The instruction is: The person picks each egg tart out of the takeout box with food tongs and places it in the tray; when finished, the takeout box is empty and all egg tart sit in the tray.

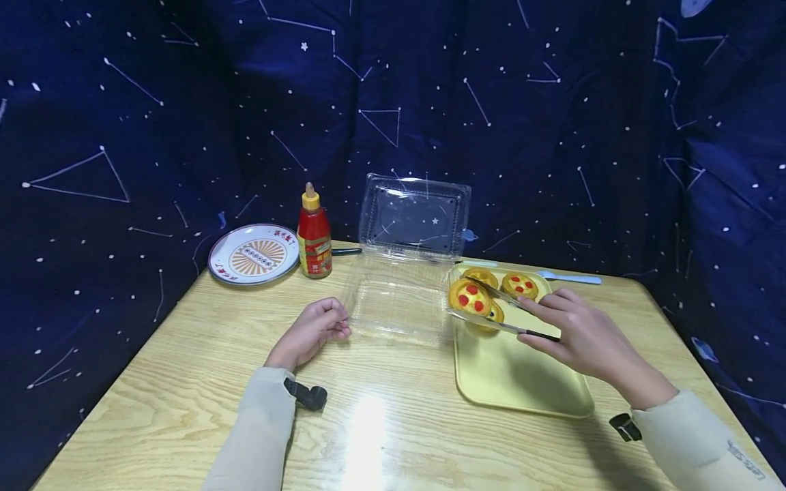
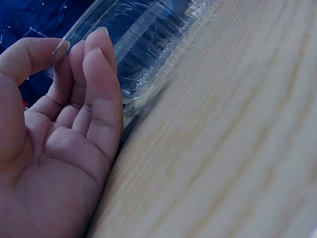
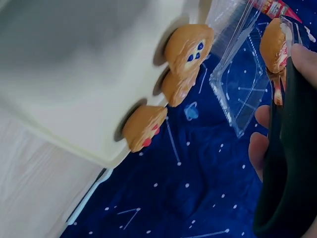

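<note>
My left hand (image 1: 313,332) pinches the near-left rim of a clear plastic clamshell box (image 1: 396,300) between thumb and fingers, as the left wrist view shows. The box's lid (image 1: 414,217) stands raised at the back. My right hand (image 1: 580,334) grips black-handled tongs (image 3: 292,148). Between the tong tips is an egg tart with red spots (image 1: 471,298), lifted above a pale yellow tray (image 1: 522,385). Under and around it on the tray are a tart with dark blue spots (image 3: 193,47), a red-spotted tart (image 1: 520,285) and another tart (image 1: 482,275), partly covered by the tongs.
Left of the box stand a red sauce bottle (image 1: 315,239) with a yellow cap and a white patterned plate (image 1: 254,254). A black handle (image 1: 347,251) shows behind the box. A light blue fork (image 1: 571,277) lies behind the tray. A dark starry cloth (image 1: 393,88) hangs behind the table.
</note>
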The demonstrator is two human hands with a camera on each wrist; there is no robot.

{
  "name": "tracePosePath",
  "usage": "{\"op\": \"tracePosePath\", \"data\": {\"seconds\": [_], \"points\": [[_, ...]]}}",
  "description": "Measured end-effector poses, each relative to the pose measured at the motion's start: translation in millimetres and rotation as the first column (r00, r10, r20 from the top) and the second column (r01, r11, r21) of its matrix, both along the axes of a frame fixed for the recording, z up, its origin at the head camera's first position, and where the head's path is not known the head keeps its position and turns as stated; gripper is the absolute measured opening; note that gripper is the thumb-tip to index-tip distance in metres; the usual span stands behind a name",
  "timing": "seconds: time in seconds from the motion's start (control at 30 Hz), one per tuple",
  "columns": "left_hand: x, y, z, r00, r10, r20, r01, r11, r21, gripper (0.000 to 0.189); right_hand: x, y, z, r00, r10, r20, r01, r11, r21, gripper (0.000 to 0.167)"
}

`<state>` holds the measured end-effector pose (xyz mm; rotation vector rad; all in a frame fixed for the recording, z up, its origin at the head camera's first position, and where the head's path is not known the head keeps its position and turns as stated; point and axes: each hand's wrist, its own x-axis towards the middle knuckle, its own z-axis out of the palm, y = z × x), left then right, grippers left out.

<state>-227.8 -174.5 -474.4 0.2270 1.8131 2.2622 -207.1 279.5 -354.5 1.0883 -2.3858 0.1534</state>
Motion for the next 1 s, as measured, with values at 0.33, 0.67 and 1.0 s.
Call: {"op": "tracePosePath", "data": {"seconds": [0.33,0.67,1.0], "points": [[0.9,-3.5,-1.2,1.000,-0.030,0.009,0.030,0.999,0.025,0.013,13.5,30,-4.8,0.998,-0.066,-0.018,0.065,0.997,-0.029,0.061],[2.5,-2.9,0.2,0.998,-0.065,0.010,0.064,0.997,0.042,0.015,22.0,61,-9.7,0.993,-0.116,-0.026,0.115,0.992,-0.053,0.063],[5.1,-1.3,1.9,0.997,-0.071,0.018,0.070,0.997,0.034,0.012,26.8,91,-22.2,0.988,-0.149,-0.030,0.145,0.984,-0.098,0.060]]}}
